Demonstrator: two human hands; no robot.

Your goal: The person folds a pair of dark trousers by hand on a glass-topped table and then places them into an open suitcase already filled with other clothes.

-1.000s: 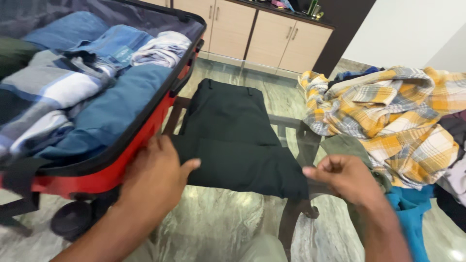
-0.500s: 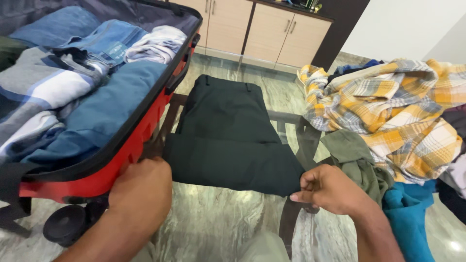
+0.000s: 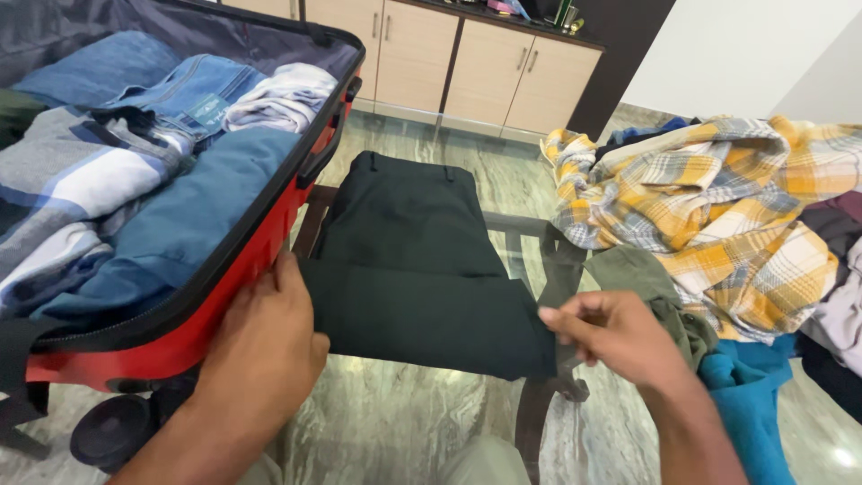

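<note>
Beside the red suitcase [image 3: 193, 337], both hands grip folded dark trousers [image 3: 417, 269].

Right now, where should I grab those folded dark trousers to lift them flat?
Grip the dark trousers at the two near corners of the folded edge, coming from the near side. That edge lies straight toward you, and the left hand and right hand already flank it.

I count two hands: my left hand [image 3: 265, 346] and my right hand [image 3: 620, 337]. One pair of dark folded trousers [image 3: 417, 260] lies on the glass table [image 3: 530, 242]. One red suitcase [image 3: 215, 287] stands open. One yellow plaid shirt [image 3: 718, 202], one olive garment [image 3: 646, 283] and one teal garment [image 3: 759, 395] lie heaped. Four cabinet doors [image 3: 485, 72] show behind.
</note>
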